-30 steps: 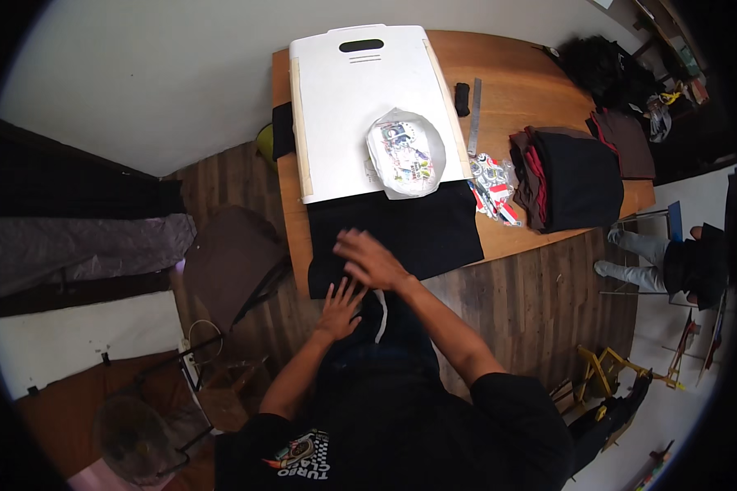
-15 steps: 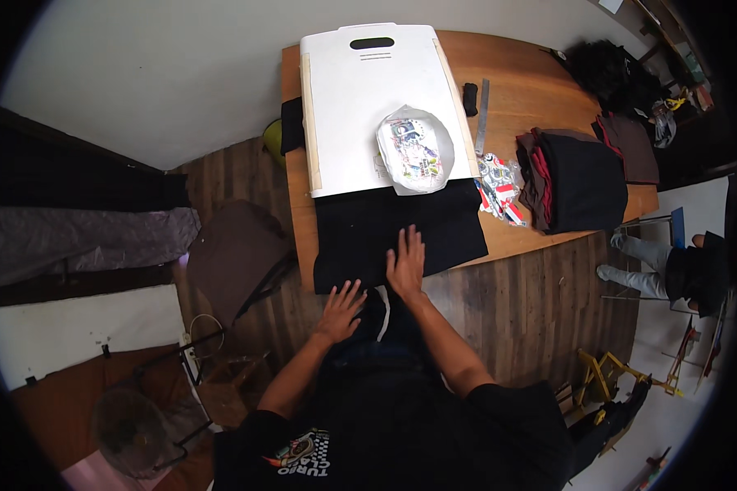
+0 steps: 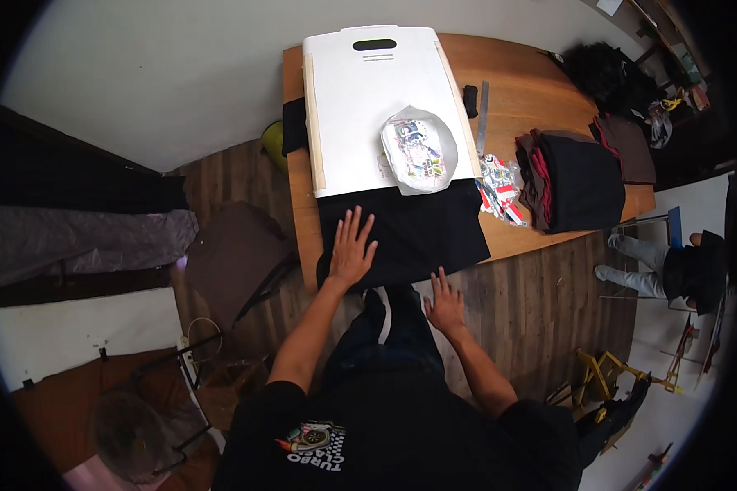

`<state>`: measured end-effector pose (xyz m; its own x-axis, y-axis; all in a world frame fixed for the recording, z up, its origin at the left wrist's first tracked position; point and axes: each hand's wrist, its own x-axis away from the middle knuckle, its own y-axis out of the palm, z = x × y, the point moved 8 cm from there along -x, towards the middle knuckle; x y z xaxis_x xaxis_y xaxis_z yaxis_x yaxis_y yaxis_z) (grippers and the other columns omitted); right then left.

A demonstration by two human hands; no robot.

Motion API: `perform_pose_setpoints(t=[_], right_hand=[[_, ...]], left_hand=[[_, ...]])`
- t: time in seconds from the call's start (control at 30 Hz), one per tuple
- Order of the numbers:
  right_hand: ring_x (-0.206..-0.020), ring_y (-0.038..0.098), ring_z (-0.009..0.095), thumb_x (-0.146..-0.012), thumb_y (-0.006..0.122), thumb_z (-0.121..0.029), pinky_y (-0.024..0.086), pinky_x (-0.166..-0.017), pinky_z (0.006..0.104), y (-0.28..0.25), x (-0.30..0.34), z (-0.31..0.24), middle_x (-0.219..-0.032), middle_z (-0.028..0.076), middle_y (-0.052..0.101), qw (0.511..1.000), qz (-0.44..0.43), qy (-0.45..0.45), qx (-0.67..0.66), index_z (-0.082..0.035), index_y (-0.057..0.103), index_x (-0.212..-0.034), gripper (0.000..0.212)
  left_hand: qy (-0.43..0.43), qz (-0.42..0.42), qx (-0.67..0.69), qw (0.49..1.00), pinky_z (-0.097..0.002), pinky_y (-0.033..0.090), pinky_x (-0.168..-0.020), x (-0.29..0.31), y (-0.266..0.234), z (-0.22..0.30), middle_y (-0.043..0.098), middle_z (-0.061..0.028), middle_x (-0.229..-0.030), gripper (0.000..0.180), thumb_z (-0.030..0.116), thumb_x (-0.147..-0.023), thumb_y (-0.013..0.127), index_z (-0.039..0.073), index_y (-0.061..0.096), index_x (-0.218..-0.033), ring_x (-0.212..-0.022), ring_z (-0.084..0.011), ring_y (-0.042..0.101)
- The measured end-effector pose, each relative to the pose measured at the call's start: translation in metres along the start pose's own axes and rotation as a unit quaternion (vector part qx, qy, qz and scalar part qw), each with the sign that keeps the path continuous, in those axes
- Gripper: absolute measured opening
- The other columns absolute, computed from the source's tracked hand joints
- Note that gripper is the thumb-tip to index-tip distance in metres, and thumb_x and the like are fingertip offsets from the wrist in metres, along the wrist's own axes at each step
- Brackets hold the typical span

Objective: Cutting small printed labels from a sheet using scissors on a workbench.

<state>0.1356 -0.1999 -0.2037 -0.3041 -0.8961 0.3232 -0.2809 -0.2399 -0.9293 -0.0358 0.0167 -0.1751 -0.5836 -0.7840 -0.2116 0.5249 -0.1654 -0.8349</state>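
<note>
"As we look down at the wooden table (image 3: pixel 540 82), where do we find our two hands?"

"We have the left hand (image 3: pixel 354 250) lying palm down on the black cloth (image 3: pixel 422 233), its fingers pointing away from us and slightly parted."

"And the other one?"

"We see the right hand (image 3: pixel 445 309) lower down, at the cloth's near edge, its fingers loosely spread. Whether those fingertips touch the fabric, we cannot tell."

"Where do we place that cloth?"

"We see it spread over the near end of the table, reaching from the lower edge of the white board (image 3: pixel 348 114) toward our body. More black fabric (image 3: pixel 295 131) shows past the board's left side; we cannot tell whether it is one piece."

"What do we make out on the board?"

"We have an open plastic bag (image 3: pixel 448 157) near its lower right corner, with colourful printed stickers (image 3: pixel 416 147) inside. At the far end we see an oval handle slot (image 3: pixel 375 45)."

"And to its right?"

"We find a metal ruler (image 3: pixel 484 114), a small black bundle (image 3: pixel 470 101) beside it, a loose pile of stickers (image 3: pixel 499 192) and, next to those, a stack of folded fabric (image 3: pixel 585 184) in black, brown and red."
</note>
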Motion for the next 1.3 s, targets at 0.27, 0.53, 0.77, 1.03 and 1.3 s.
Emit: perform_pose_setpoints(t=[0.27,0.53,0.77,1.03,1.3], right_hand=[[-0.135,0.047,0.038,-0.093,0.061,-0.015,0.034,-0.114,0.0485,-0.058,-0.055,-0.026,-0.146,0.016,0.049,0.955,0.130,-0.181,-0.196,-0.009,0.059,-0.133,0.041],[-0.141,0.041,0.036,-0.098,0.057,-0.029,0.033,-0.116,0.0535,0.007,-0.080,-0.077,-0.156,0.017,0.039,0.949,0.076,-0.305,-0.018,-0.009,0.057,-0.139,0.045],[-0.117,0.060,0.035,-0.097,0.060,-0.025,0.049,-0.099,0.0403,-0.002,-0.054,-0.063,-0.129,0.020,0.061,0.942,-0.165,-0.244,-0.163,-0.002,0.068,-0.114,0.030],[-0.115,0.062,0.035,-0.100,0.054,-0.033,0.048,-0.100,0.0438,-0.009,-0.087,-0.059,-0.128,0.017,0.064,0.959,0.019,-0.280,-0.039,-0.002,0.069,-0.114,0.037],[-0.108,0.065,0.034,-0.099,0.055,-0.036,0.049,-0.101,0.0420,-0.090,-0.126,-0.081,-0.117,0.018,0.069,0.920,0.202,-0.297,-0.155,-0.002,0.071,-0.106,0.038]], left_hand=[[0.245,-0.384,0.092,0.886,-0.0426,0.040,-0.103,0.177,0.082,0.067,0.062,-0.0107,-0.125,0.030,0.034,-0.095,0.062,0.010,0.069,-0.113,-0.122,-0.0281,0.056],[0.068,-0.065,0.123,0.988,-0.0443,0.043,-0.102,0.053,-0.004,0.023,0.058,-0.0143,-0.130,0.034,0.025,-0.094,0.066,0.010,0.064,-0.125,-0.123,-0.0333,0.055],[0.070,-0.149,0.053,0.985,-0.0554,0.026,-0.119,0.065,0.048,0.015,0.037,-0.0219,-0.156,0.052,0.028,-0.094,0.064,0.009,0.053,-0.141,-0.145,-0.0423,0.033],[0.137,-0.226,0.195,0.944,-0.0395,0.049,-0.092,0.135,0.042,0.043,0.068,-0.0113,-0.109,0.027,0.029,-0.092,0.068,0.008,0.071,-0.109,-0.104,-0.0301,0.065],[0.224,-0.213,0.013,0.951,-0.0512,0.030,-0.117,0.119,0.045,0.036,0.047,-0.0182,-0.150,0.051,0.042,-0.098,0.058,0.010,0.058,-0.137,-0.141,-0.0363,0.042]])
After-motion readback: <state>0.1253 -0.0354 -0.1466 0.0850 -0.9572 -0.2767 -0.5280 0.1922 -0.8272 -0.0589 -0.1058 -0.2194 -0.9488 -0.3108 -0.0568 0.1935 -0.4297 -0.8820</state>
